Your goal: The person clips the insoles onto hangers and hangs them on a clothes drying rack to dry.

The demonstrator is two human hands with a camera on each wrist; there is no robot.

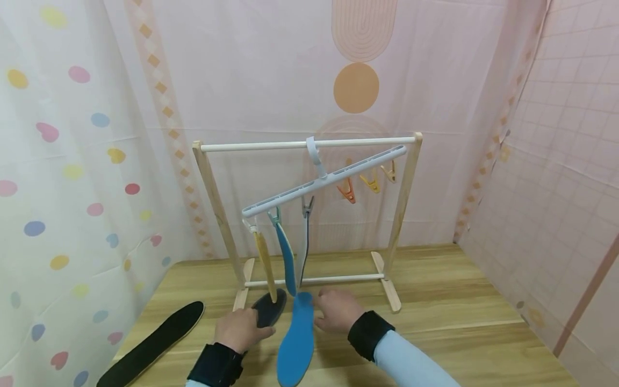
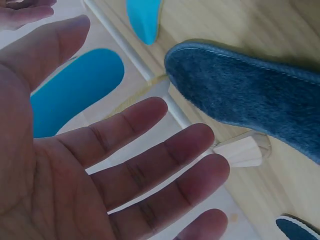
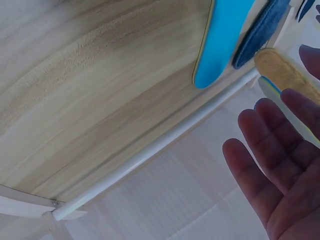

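Note:
My left hand [image 1: 239,329], its fingers spread in the left wrist view, is over the table beside a dark fuzzy insole [image 1: 271,307]. To the right, my right hand [image 1: 338,310] has its fingers extended and holds nothing, close to the heel-to-toe length of a blue insole [image 1: 296,344] on the table. Above them a grey-white clip hanger [image 1: 285,194] tilts down to the left. From its clips hang a tan insole [image 1: 263,263], a blue insole [image 1: 287,260] and a thin insole seen edge-on [image 1: 304,244].
The hanger hooks over the white top bar [image 1: 261,146] of a wooden-legged rack. An orange clip [image 1: 347,192] and yellow clips hang bare on its raised right side. A black insole [image 1: 155,344] lies at the table's left. Patterned curtains surround the table [image 1: 445,312].

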